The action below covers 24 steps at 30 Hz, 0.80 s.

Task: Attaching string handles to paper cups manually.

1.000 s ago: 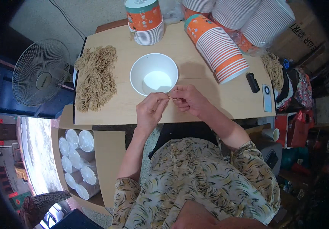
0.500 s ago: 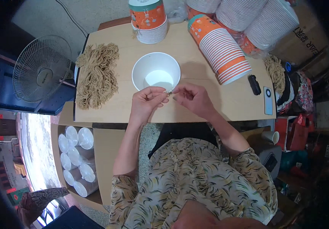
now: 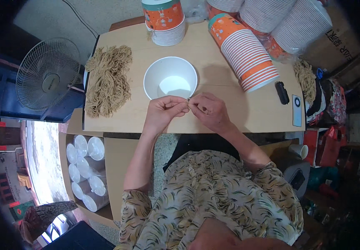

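My left hand (image 3: 166,113) and my right hand (image 3: 210,110) meet over the near side of the table, fingertips pinched together. Whatever small, thin thing sits between them is too tiny to make out. Just beyond the fingertips stands a white paper bucket (image 3: 150,77), its round mouth facing up and its inside white. A loose heap of tan twine (image 3: 109,81) lies at the table's left end, apart from both hands.
Stacked orange and white paper buckets (image 3: 253,58) lie on their side at the right; another stack (image 3: 167,33) stands at the back. A black object (image 3: 281,93) and a phone (image 3: 297,111) lie near the right edge. A fan (image 3: 48,77) and a carton of wrapped cups (image 3: 110,166) are left.
My right hand has turned and drawn its fingers in closer to my left fingertips. The view has shifted slightly; the bucket and the twine stay in place.
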Available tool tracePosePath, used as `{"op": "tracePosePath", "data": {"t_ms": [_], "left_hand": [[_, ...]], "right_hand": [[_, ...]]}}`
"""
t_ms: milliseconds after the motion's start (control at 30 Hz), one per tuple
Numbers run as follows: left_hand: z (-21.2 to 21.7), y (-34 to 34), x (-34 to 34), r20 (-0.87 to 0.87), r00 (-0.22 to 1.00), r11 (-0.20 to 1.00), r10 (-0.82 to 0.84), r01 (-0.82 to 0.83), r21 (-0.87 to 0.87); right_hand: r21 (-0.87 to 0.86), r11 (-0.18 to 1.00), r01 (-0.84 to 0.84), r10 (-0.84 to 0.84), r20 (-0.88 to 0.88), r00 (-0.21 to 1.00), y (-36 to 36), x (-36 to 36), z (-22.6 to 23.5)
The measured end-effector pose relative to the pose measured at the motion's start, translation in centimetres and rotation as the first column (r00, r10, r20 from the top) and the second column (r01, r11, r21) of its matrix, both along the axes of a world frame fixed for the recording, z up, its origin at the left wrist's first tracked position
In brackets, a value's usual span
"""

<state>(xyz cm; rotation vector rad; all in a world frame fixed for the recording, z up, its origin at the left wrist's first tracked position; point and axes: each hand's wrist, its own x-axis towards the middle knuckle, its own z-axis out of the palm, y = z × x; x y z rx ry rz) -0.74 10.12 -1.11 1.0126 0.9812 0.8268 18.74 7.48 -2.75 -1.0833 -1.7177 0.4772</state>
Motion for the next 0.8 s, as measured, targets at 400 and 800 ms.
{"op": "tracePosePath", "data": {"t_ms": [400,800], "left_hand": [[-0.5,-0.7,1.2,-0.016,0.996,0.987,0.087,-0.084,0.140],[-0.6,-1.2,1.3,-0.040,0.999,0.971,0.032,-0.022,0.238]], "right_hand": [[-0.453,0.879,-0.152,0.033,-0.260,0.965,-0.3,0.1,-0.4],[-0.624,0.714,-0.318,-0.050,-0.498,0.866,-0.3,0.9,1.5]]}}
